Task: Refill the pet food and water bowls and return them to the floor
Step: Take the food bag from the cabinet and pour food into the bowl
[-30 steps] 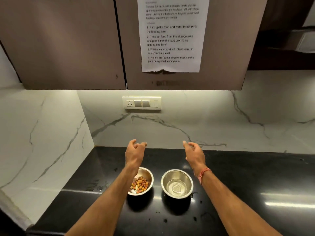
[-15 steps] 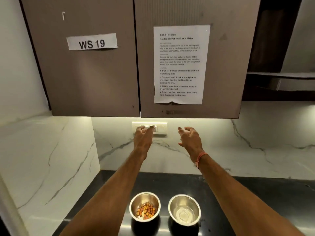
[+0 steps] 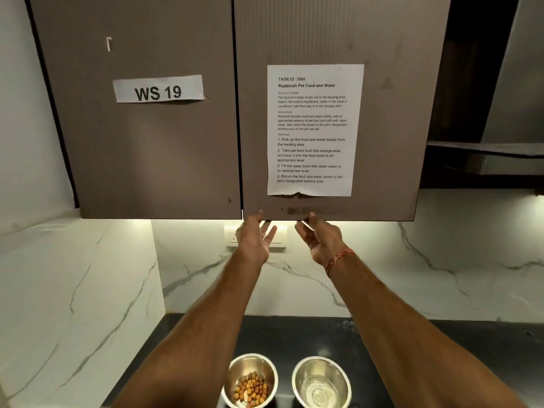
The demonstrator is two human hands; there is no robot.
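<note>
Two steel bowls stand side by side on the black counter (image 3: 418, 351) at the bottom of the view. The left food bowl (image 3: 233, 368) holds a small heap of brown and orange kibble (image 3: 251, 387). The right water bowl (image 3: 298, 375) has a little water in its bottom. Both my arms reach up above the bowls. My left hand (image 3: 254, 240) and my right hand (image 3: 322, 240) are open, with thumbs and fingertips at the lower edge of the right cabinet door (image 3: 388, 128). Neither hand holds a bowl.
A printed task sheet (image 3: 315, 131) is stuck on the right door; the left door (image 3: 147, 160) carries a "WS 19" label. A switch plate (image 3: 231, 237) sits on the marble backsplash behind my hands. A marble side wall (image 3: 73, 290) bounds the counter at the left.
Both hands rose from just above the bowls, past the switch plate, up to the right cabinet door's bottom edge. My view tilted upward. The bowls have not moved.
</note>
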